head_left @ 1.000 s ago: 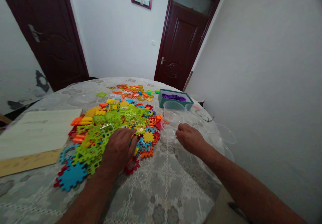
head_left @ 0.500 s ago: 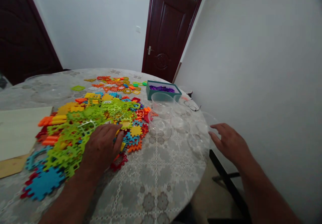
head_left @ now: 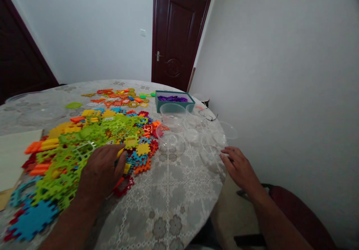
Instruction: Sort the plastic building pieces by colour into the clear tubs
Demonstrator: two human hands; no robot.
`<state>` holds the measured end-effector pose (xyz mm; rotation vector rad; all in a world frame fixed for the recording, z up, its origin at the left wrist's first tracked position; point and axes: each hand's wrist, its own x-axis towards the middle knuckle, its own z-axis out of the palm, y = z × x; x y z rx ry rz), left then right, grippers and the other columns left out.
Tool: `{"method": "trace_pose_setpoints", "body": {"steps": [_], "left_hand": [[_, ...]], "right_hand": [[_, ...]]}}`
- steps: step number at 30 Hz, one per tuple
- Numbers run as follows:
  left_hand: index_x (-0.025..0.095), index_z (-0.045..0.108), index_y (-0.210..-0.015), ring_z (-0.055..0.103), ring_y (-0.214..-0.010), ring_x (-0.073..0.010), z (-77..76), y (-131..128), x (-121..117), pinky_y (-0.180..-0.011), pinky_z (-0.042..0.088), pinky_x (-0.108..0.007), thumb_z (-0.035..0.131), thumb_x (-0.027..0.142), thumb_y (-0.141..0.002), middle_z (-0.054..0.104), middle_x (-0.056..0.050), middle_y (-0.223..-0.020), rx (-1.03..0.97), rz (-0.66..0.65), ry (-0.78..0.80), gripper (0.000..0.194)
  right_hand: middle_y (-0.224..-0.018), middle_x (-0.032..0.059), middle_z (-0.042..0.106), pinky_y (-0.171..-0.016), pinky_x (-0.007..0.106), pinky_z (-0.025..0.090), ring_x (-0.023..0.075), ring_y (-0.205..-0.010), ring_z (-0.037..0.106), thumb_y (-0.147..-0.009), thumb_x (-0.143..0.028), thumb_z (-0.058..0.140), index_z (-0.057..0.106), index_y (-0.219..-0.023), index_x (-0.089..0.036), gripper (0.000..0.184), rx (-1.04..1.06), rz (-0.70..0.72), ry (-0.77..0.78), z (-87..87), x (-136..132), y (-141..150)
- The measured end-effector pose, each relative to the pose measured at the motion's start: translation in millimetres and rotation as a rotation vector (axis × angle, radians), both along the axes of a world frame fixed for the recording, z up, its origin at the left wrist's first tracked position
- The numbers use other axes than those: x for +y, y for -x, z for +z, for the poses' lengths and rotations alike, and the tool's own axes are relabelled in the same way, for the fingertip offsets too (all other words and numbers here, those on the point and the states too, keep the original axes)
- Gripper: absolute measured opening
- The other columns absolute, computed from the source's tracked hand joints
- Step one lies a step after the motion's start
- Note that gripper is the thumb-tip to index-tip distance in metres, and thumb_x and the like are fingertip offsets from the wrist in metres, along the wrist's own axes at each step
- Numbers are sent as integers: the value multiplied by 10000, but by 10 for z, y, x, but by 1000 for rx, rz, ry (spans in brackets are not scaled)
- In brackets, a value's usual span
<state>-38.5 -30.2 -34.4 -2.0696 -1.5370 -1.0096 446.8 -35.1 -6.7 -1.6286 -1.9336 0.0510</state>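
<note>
My left hand (head_left: 101, 169) lies palm down on a pile of interlocking plastic pieces (head_left: 92, 137), green, yellow, orange, blue and red; its fingers are stretched flat over them. My right hand (head_left: 240, 167) hovers at the round table's right edge with its fingers apart, holding nothing. It is nearest a clear plastic bowl (head_left: 211, 153) that sits at that edge. More clear bowls (head_left: 171, 137) stand between the pile and my right hand.
A teal box (head_left: 174, 101) with purple pieces stands at the back of the lace-covered table (head_left: 174, 190). Glasses (head_left: 208, 116) lie beside it. A pale board (head_left: 14, 154) lies at the left. A dark red chair (head_left: 294, 212) stands below right; a dark door (head_left: 175, 36) is behind.
My right hand left the bowls near the pile, swung out past the table's right edge, then came back to the rim. The view turned right. My left hand stayed on the pile.
</note>
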Motion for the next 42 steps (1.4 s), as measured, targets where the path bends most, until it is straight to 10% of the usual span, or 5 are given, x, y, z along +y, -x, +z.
{"method": "trace_pose_setpoints", "body": {"steps": [20,42], "left_hand": [[195,640,-1161,695,-1035,-325,7,17,-13,-996,537,-510,538,334,-1022,749,-145,-1094,17,-4,17,221],[210,637,-1156,698,-1027,-344,-33,11,0,-982,563,-548,516,356,-1031,753,-138,-1082,24,18,25,228]], "right_hand": [[-1083,103,701,-823,372,640,224,-957,703,-1020,-189,539,658,-1080,-223,138,47,289,-2,-57,-259,844],[-1377,135,636,-1066,483,592,266,-1211,677,-985,-184,556,674,-1236,-236,282,-42,311,-79,-67,-236,467]]}}
